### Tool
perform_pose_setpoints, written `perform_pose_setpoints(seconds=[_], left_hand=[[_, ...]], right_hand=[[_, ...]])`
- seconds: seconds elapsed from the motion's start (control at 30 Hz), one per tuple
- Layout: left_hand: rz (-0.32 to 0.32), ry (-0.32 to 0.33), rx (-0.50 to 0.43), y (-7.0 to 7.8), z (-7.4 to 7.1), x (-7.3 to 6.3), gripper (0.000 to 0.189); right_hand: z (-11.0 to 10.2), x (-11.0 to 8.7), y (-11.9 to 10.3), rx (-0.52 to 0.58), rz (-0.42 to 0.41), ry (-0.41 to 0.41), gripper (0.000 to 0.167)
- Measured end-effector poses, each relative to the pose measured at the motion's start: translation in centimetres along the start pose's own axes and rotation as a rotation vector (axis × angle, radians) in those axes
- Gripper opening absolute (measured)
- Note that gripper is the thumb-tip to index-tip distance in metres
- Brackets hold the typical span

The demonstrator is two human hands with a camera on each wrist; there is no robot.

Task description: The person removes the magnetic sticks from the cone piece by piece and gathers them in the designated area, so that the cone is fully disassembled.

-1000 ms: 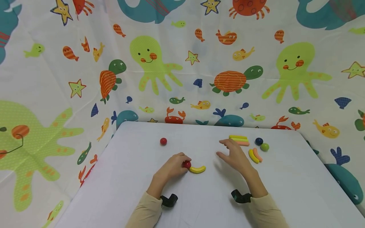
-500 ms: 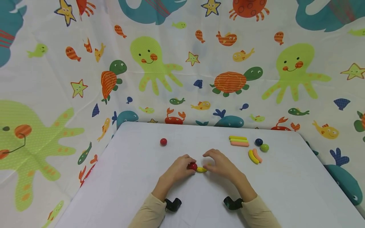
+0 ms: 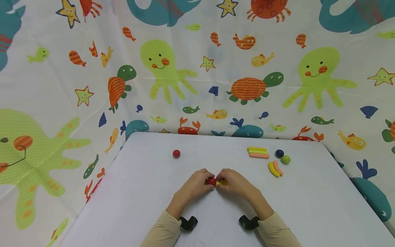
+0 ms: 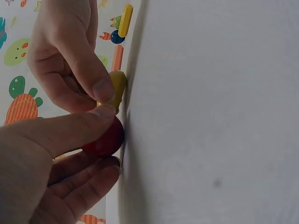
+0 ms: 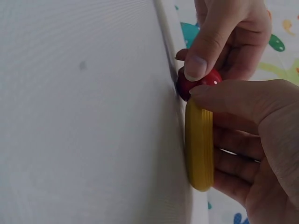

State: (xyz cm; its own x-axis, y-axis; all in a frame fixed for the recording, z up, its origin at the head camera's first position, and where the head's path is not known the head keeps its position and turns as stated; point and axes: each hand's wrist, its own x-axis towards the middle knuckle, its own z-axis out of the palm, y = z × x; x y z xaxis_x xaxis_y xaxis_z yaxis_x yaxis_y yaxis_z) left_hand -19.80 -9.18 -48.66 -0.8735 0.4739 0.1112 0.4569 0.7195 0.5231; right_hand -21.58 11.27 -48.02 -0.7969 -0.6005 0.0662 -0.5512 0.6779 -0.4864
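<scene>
Near the middle of the white table (image 3: pixel 129 199), my left hand (image 3: pixel 195 183) holds a shiny red ball (image 3: pixel 211 181) between thumb and fingers. Just right of it, my right hand (image 3: pixel 237 183) pinches a curved yellow stick (image 5: pixel 200 149) near its left end. The ball and that end of the stick appear to meet; thumbs hide the exact contact. In the left wrist view the two thumbs nearly touch, with the red ball (image 4: pixel 105 140) below the yellow stick (image 4: pixel 120 86). Both pieces are at the tabletop.
A second red ball (image 3: pixel 176 153) lies at the back left. Towards the back right are straight yellow sticks (image 3: pixel 257 149), a straight orange stick (image 3: pixel 259 155), a curved yellow stick (image 3: pixel 273 169), a curved orange stick (image 3: pixel 278 168), a dark blue ball (image 3: pixel 279 153) and a green ball (image 3: pixel 285 159).
My right hand has come in from the right and taken hold of the curved yellow stick. My left hand has moved slightly right with the red ball.
</scene>
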Motion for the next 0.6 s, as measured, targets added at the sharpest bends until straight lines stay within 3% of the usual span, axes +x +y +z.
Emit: perform_pose_setpoints(seconds=[0.6], left_hand=[[0.027,-0.001,-0.015,-0.22,0.34,0.18,0.036]], right_hand=[[0.58,-0.16,0.22,-0.028,0.017,0.027,0.013]])
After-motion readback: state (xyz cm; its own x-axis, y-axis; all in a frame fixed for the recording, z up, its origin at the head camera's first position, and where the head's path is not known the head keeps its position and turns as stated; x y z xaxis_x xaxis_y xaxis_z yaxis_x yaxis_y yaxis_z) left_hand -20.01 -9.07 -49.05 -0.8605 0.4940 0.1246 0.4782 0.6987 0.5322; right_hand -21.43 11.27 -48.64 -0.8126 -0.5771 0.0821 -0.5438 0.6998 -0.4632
